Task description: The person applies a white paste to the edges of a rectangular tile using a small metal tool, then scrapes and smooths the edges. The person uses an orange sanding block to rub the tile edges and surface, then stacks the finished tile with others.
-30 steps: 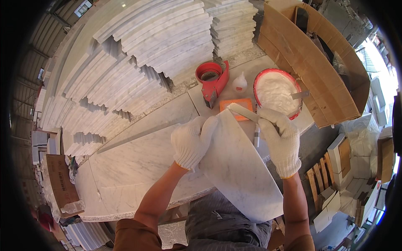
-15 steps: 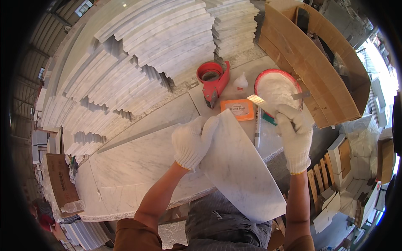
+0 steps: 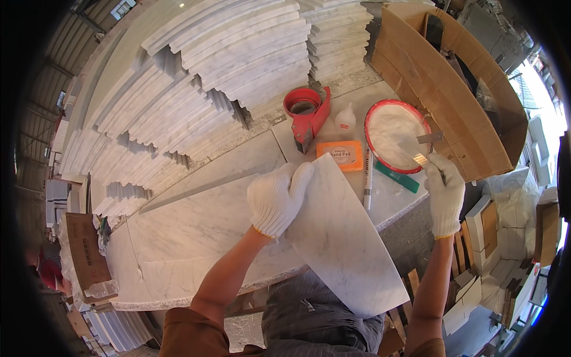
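gripping a marble slab [image 3: 342, 238] in left hand [image 3: 276, 199], long axis running toward lower right, right hand [image 3: 445, 189] holding scraper [image 3: 421, 158]

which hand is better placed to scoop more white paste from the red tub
Right. The right hand already holds a small metal scraper with its blade at the rim of the red tub. The left hand is busy gripping the top edge of the marble tile, propping it up.
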Demonstrator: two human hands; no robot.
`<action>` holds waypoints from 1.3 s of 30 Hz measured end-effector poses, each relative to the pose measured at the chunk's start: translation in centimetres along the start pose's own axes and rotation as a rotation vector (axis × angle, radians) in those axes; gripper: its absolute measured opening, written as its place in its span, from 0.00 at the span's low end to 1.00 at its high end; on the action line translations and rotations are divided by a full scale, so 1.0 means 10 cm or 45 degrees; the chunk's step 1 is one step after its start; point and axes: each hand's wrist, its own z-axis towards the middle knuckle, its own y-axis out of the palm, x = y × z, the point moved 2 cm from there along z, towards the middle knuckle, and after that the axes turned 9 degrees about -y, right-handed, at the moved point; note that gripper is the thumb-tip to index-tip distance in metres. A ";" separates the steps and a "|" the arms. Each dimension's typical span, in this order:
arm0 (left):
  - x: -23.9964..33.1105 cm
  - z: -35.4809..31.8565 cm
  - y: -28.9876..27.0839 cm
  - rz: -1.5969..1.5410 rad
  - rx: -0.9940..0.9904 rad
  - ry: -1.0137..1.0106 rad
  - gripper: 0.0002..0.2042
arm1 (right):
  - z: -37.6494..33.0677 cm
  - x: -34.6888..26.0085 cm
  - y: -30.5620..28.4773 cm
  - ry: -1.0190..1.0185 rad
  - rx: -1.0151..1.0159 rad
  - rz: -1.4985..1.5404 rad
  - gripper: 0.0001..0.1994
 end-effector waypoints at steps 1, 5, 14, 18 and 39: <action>0.01 0.00 0.01 -0.007 0.006 0.002 0.19 | 0.00 0.06 0.01 -0.028 -0.013 0.004 0.11; 0.02 0.00 0.04 -0.068 0.026 0.002 0.19 | -0.01 0.15 0.07 0.014 -0.096 0.064 0.11; 0.01 0.00 0.02 -0.011 0.029 0.025 0.15 | 0.02 0.17 0.20 -0.045 -0.137 -0.067 0.10; 0.00 0.00 0.03 -0.029 0.047 0.038 0.15 | 0.02 0.15 0.24 0.024 -0.183 -0.041 0.11; -0.02 0.00 0.03 -0.045 0.003 -0.018 0.19 | -0.10 -0.34 0.46 0.255 -0.384 0.591 0.12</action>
